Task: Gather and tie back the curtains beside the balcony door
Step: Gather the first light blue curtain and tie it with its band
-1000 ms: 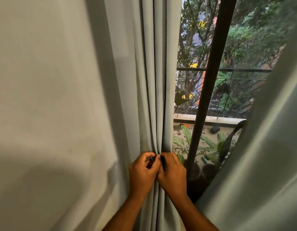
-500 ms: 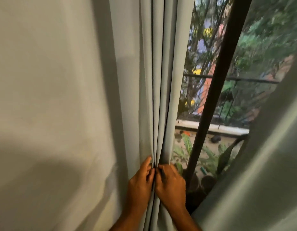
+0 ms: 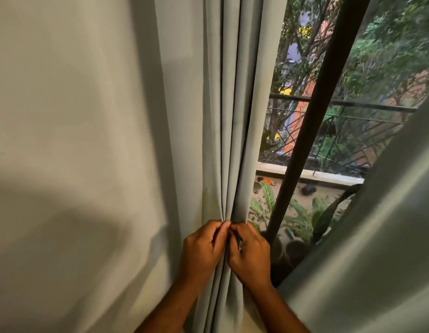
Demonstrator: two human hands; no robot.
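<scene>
The pale grey-green left curtain (image 3: 230, 116) hangs bunched into narrow folds beside the balcony door. My left hand (image 3: 201, 248) and my right hand (image 3: 250, 253) sit side by side low on the gathered folds, fingers curled and pinching the fabric where the folds meet. A thin dark thing shows between my right fingers; I cannot tell what it is. A second curtain (image 3: 377, 248) of the same colour slants across the lower right.
A plain cream wall (image 3: 71, 152) fills the left. A dark door frame bar (image 3: 312, 121) runs diagonally through the glass. Outside lie a balcony railing (image 3: 367, 108), potted plants (image 3: 295, 219) and trees.
My left fingers have curled from straight into a pinch on the folds. Both hands stay together at the same spot on the curtain, and the view has shifted slightly.
</scene>
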